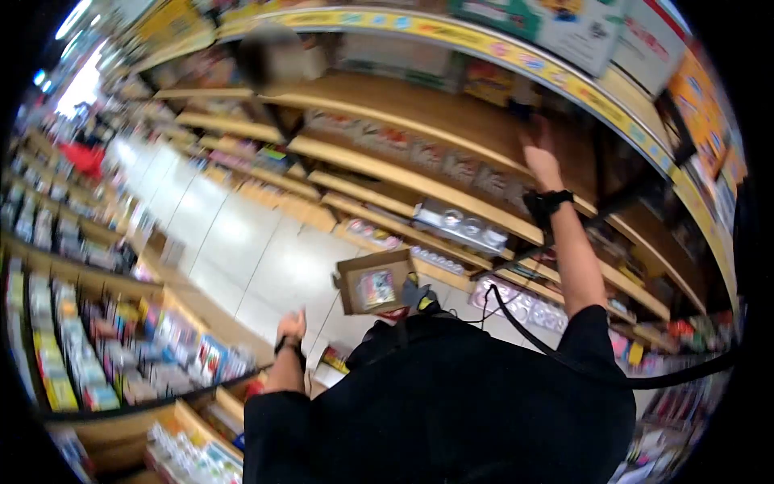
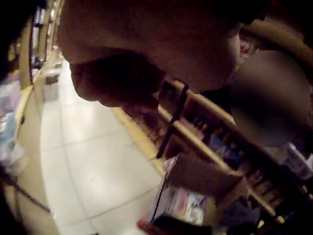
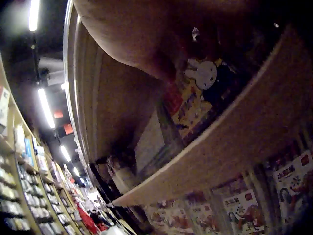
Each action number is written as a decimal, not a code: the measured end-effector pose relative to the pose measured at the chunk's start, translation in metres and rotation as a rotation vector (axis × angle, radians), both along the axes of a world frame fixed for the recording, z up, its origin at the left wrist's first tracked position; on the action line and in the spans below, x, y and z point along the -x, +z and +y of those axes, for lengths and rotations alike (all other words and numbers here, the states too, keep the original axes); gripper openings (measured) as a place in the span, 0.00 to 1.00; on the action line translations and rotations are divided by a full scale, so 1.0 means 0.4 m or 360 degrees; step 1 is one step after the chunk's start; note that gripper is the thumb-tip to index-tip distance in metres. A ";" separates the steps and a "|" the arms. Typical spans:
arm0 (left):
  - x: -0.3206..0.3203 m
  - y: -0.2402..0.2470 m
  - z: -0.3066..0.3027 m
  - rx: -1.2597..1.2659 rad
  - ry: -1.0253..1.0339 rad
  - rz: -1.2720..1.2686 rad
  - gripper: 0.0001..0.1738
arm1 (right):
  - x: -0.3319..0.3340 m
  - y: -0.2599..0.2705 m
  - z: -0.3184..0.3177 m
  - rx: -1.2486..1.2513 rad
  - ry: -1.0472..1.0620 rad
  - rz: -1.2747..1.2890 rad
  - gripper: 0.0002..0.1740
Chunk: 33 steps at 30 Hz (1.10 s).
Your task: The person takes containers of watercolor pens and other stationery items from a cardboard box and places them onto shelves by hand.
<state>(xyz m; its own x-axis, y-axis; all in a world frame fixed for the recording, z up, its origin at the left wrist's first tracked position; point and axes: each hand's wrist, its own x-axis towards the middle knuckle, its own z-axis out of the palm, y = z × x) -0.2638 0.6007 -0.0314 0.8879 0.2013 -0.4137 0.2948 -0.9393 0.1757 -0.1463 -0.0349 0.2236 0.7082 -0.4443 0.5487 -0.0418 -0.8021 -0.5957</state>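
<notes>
My right hand [image 1: 542,153] reaches into a wooden shelf on the right, its fingertips right at a yellow pack with a white cartoon rabbit [image 3: 202,74]. In the right wrist view the thumb overlaps the pack's left side, and the other fingers are in dark shadow; I cannot tell whether they grip it. My left hand [image 1: 292,324] hangs low over the aisle, thumb up, fingers loosely curled with nothing in them. Beyond it on the floor stands an opened cardboard box [image 1: 348,282], with a colourful flat packet [image 1: 376,287] inside.
A pale tiled floor [image 1: 230,246] runs between shelving on both sides. Rows of packets [image 3: 239,210] fill the shelf below my right hand. On the left stands a rack of stationery [image 1: 133,347]. A black cable [image 1: 556,351] loops by my right arm.
</notes>
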 end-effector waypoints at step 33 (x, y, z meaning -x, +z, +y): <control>0.405 -0.189 -0.004 0.1258 0.1831 0.0442 0.23 | 0.078 -0.107 -0.626 0.0077 -0.1175 0.0210 0.30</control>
